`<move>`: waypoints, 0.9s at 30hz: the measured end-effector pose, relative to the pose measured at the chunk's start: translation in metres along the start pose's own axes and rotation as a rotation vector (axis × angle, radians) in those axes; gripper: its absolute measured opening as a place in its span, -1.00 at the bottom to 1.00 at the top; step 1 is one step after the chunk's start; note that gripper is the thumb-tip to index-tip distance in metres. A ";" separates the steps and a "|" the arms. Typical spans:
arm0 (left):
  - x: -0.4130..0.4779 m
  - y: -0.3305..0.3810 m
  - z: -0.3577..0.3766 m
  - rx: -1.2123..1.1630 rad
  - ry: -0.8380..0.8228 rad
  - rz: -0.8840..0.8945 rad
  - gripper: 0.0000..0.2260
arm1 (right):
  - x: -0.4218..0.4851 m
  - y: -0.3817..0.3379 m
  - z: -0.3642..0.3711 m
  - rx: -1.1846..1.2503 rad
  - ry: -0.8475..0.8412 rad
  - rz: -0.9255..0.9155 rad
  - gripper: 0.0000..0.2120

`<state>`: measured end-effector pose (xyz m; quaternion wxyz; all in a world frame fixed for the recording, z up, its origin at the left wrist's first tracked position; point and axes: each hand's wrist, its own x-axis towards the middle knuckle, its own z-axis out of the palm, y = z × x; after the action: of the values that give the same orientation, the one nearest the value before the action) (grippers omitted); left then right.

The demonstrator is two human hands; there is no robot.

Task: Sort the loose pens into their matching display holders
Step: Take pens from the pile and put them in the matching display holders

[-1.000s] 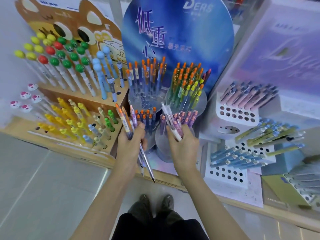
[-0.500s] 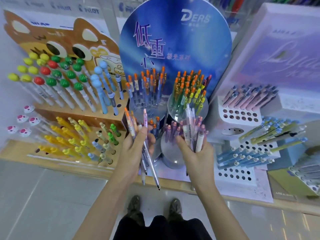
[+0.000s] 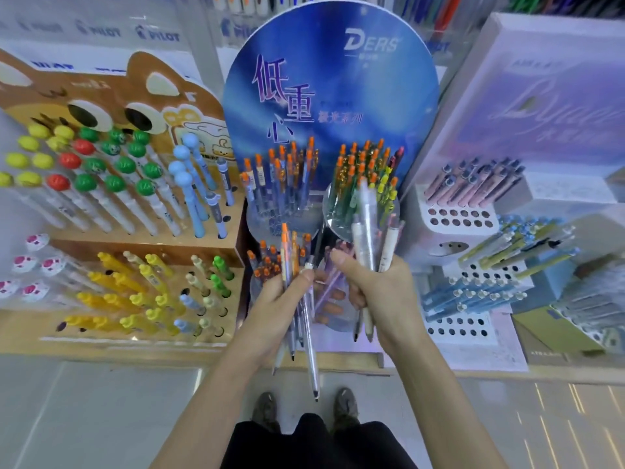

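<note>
A big round blue board (image 3: 331,96) with the word DERS stands at the back, in the middle of the shelf. Left of it is a brown animal-shaped stand (image 3: 142,93), full of pens with yellow, green, red and blue ball tops, and lower down there are rows of yellow pens. On the right, a lilac display (image 3: 541,113) rises behind white perforated holders (image 3: 456,218), which carry pink and blue pens leaning to the right.

In front of the blue board, two rear clear holders (image 3: 287,214) hold upright pens with orange caps. Two front clear holders (image 3: 338,319) stand lower. The hands and their pens cover most of them, so their content is only partly seen.

The left hand (image 3: 274,306) has its fingers curled around the orange-capped bundle (image 3: 287,258), tips pointing down. One long pen (image 3: 311,360) hangs lower than the others, past the shelf edge. The right hand (image 3: 382,289), just beside it, grips the pale bundle (image 3: 367,225) in a closed fist. This bundle rises in front of the right rear holder and hides some of its pens. Below, two shoes (image 3: 267,411) stand on the grey floor.
</note>
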<state>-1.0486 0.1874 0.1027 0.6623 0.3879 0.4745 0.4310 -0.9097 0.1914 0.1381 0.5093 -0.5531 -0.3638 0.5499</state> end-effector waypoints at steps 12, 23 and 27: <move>0.012 -0.001 -0.018 0.085 0.182 0.149 -0.72 | -0.002 0.031 -0.018 -0.307 0.380 -0.181 -0.80; 0.007 0.006 -0.025 -0.009 0.111 0.171 -0.83 | -0.011 0.050 -0.009 -0.517 0.499 -0.329 -0.76; 0.006 0.005 -0.030 0.003 0.081 0.184 -0.81 | -0.015 0.053 -0.006 -0.578 0.548 -0.377 -0.73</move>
<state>-1.0772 0.1976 0.0983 0.5997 0.4131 0.4638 0.5046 -0.9145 0.1645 0.0898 0.5028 -0.7220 -0.4490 0.1559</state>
